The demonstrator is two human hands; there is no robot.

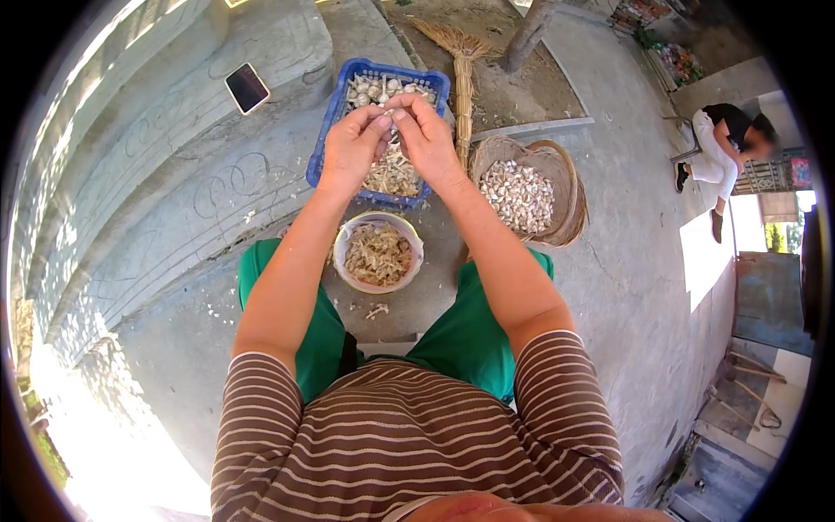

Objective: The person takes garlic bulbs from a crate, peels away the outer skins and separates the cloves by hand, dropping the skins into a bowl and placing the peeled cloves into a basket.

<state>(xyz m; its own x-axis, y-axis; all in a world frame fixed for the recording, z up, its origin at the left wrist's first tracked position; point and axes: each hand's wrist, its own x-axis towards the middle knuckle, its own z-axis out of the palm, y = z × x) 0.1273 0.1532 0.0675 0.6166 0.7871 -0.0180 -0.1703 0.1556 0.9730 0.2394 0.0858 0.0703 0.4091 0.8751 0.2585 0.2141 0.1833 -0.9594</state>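
Observation:
My left hand (353, 150) and my right hand (424, 141) meet above a blue plastic crate (323, 143). Their thumbs and fingertips pinch a small pale piece of garlic (390, 114), mostly covered by the fingers. Whole garlic bulbs (365, 90) fill the crate's far end, while loose papery skins (391, 178) lie in its near end. Between my knees stands a white bucket (342, 239) holding peeled-off skins and stalk bits (379, 254). To the right of my right forearm, separated garlic cloves (517, 196) lie in a wicker basket (570, 187).
A phone (248, 89) rests on the concrete ledge at left. Beyond the basket lies a straw broom (464, 87), near a tree trunk (527, 36). Another person (722, 148) sits far right. Long-handled tools (752, 391) are at lower right.

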